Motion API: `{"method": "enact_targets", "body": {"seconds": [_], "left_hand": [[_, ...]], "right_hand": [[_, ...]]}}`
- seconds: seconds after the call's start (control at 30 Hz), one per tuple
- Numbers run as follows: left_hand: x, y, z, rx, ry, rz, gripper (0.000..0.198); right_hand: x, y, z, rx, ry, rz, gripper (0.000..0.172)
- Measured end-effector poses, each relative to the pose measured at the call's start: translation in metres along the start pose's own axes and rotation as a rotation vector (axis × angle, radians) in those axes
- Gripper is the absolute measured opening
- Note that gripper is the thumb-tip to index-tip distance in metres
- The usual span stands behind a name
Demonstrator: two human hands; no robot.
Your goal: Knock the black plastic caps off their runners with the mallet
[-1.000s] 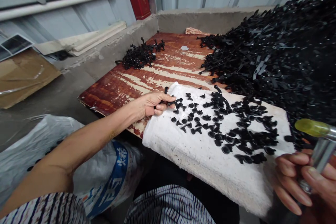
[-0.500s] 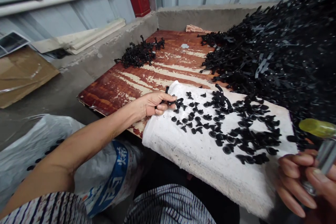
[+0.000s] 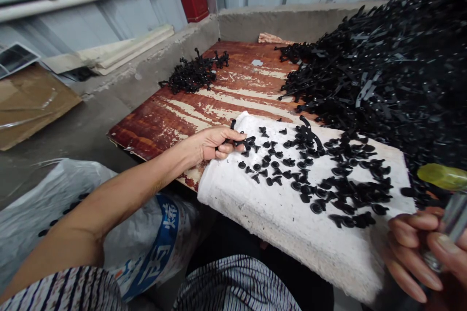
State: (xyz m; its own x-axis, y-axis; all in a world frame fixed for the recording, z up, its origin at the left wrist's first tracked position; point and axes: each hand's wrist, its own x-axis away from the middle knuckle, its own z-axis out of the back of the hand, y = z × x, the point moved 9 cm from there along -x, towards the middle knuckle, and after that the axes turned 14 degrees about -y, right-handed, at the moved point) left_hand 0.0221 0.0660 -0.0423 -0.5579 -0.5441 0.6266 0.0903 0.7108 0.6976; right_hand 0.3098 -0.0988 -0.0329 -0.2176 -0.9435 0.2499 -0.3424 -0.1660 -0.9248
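My left hand (image 3: 219,143) is over the left edge of a white cloth (image 3: 248,201), its fingers closed on a slim black plastic part (image 3: 250,142). Part of that piece is hidden by the fingers. At the lower right, my right hand (image 3: 419,252) grips a tool with a translucent yellow-green head (image 3: 443,176) and a shiny grey shaft; its exact kind is unclear. Between the hands, many small black knob-like pieces (image 3: 317,205) lie scattered on the cloth. A curved black strip (image 3: 312,136) rests among them.
A large heap of black plastic parts (image 3: 394,63) covers the right of the worn red-brown board (image 3: 146,129). Toward the back left sits a smaller black pile (image 3: 193,73). A plastic sack (image 3: 87,175) stands below at left. Concrete ledges (image 3: 277,24) border the board.
Almost nothing differs. The view has shifted very slightly, and the right hand with its tool appears a few pixels farther right. My left hand keeps its hold on the black part.
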Motion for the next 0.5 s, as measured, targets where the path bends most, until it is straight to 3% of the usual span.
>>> {"method": "enact_targets", "body": {"seconds": [0.3, 0.5], "left_hand": [[0.0, 0.003, 0.001, -0.067, 0.029, 0.013, 0.025], [-0.003, 0.013, 0.007, -0.162, 0.053, -0.01, 0.025]], "right_hand": [[-0.001, 0.002, 0.002, -0.012, 0.0, 0.001, 0.018], [0.0, -0.005, -0.003, 0.042, 0.003, 0.026, 0.019]]}}
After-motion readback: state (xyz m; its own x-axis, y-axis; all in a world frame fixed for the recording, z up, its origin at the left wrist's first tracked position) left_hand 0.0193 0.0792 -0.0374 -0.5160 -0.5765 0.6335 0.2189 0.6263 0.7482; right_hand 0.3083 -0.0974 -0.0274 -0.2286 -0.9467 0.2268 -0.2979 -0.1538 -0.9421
